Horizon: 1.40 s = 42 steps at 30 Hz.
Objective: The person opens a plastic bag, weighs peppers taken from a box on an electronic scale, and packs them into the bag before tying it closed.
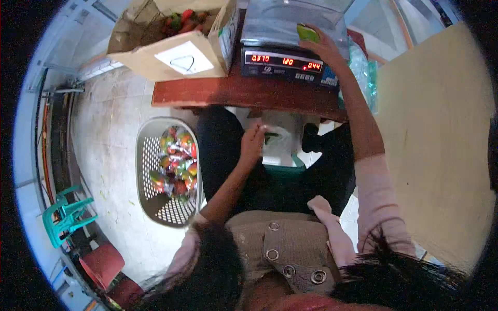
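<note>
On the tray of a digital scale (270,23) with red digits, my right hand (324,46) has its fingers round a green vegetable (308,34). The display reads 0.370, 1.20 and 0.44. My left hand (252,141) is over my lap, fingers drawn together near a pale, see-through plastic bag (280,140); what they hold, if anything, is too small to make out.
A cardboard box (176,57) with red and green vegetables stands left of the scale on a red-brown table (249,93). A perforated basket (148,179) of bagged vegetables (181,168) is on the floor. Green chairs (65,217) and a red container (102,264) are farther left.
</note>
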{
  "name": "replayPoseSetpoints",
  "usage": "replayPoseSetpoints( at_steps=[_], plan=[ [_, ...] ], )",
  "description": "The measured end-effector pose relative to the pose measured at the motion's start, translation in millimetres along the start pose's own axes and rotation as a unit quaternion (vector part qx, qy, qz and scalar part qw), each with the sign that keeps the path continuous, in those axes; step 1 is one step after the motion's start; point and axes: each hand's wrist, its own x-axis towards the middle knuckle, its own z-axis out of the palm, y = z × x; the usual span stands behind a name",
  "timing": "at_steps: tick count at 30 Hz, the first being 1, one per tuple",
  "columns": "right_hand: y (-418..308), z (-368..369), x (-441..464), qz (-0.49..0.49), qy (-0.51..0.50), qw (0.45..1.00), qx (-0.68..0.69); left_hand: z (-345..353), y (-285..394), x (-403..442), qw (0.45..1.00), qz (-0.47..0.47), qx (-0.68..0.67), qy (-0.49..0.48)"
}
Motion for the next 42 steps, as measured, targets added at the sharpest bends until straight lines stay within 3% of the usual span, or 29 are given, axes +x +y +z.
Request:
replayPoseSetpoints(
  at_steps=[3,5,7,10,13,16,17,20,22,25,28,32,35,38,41,42],
  plan=[
    [38.0,28.6,-101.5,0.048,-0.125,0.941,0.312,0.1,12.6,-2.0,0.983,-0.124,-0.137,-0.007],
    [4.3,37.6,-162.6,-0.021,-0.214,0.895,0.391,2.8,24.4,-5.7,0.992,-0.068,-0.110,0.008],
    [2.3,54.4,-201.9,0.024,-0.238,0.877,0.418,9.0,24.0,-4.7,0.998,-0.004,-0.064,0.024],
    [11.0,86.3,-227.7,0.075,-0.273,0.858,0.428,19.4,24.5,-7.4,0.995,0.008,-0.095,0.020],
    [0.9,93.5,-229.2,-0.032,-0.267,0.903,0.335,10.0,43.9,-20.4,0.997,-0.030,-0.070,0.021],
    [11.7,105.4,-224.8,0.026,-0.321,0.904,0.281,13.5,47.2,-27.9,0.994,0.071,0.049,0.070],
    [23.0,116.1,-223.8,0.037,-0.315,0.892,0.323,16.3,50.2,-33.8,0.994,0.074,0.050,0.063],
    [18.6,125.7,-219.9,0.145,-0.295,0.907,0.264,20.0,63.5,-43.5,0.996,0.062,0.055,0.042],
    [56.6,163.0,-221.9,0.111,-0.288,0.884,0.352,18.3,59.3,-43.5,0.998,0.019,0.059,0.033],
    [78.6,188.7,-217.9,0.066,-0.263,0.860,0.432,11.9,39.7,-34.5,0.991,0.096,0.071,0.055],
    [69.4,205.7,-213.9,0.017,-0.212,0.865,0.455,6.9,45.3,-40.4,0.991,0.087,0.060,0.086],
    [8.6,194.5,-220.3,0.087,-0.108,0.869,0.476,3.8,61.2,-52.2,0.983,0.094,0.130,0.087],
    [10.1,199.1,-224.9,-0.070,-0.086,0.980,0.163,8.0,52.8,-55.4,0.983,0.128,0.127,0.029],
    [60.6,236.6,-206.4,-0.114,-0.161,0.975,-0.103,9.7,63.0,-51.8,0.983,0.148,0.104,0.026],
    [-22.8,157.3,-203.2,-0.098,-0.229,0.948,-0.200,8.9,62.1,-52.8,0.987,0.120,0.091,0.055],
    [-3.4,172.0,-198.5,-0.169,-0.140,0.945,-0.242,9.7,62.5,-53.0,0.989,0.112,0.083,0.054]
  ],
)
